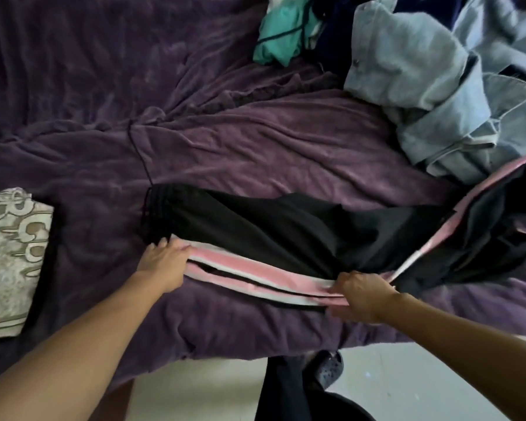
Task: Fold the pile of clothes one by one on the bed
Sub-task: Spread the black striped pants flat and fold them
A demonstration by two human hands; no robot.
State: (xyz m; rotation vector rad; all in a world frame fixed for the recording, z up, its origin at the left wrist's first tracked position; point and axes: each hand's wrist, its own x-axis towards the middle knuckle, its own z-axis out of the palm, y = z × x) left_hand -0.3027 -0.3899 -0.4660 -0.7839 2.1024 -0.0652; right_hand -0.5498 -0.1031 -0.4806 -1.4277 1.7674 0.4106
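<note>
Black track pants [271, 229] with pink and white side stripes lie stretched across the purple bed cover [225, 147], waistband to the left, legs trailing off to the right. My left hand [164, 259] grips the striped edge near the waistband. My right hand [362, 294] pinches the stripe about midway along the leg, fingers curled round the fabric. The unfolded pile [438, 86] of light blue denim sits at the back right, with a teal garment [283, 34] and dark clothes behind it.
A folded cream patterned cloth [9, 262] lies at the bed's left edge. The bed's front edge runs below my arms, with pale floor [438, 384], a dark sandal [328, 369] and my dark trouser leg under it.
</note>
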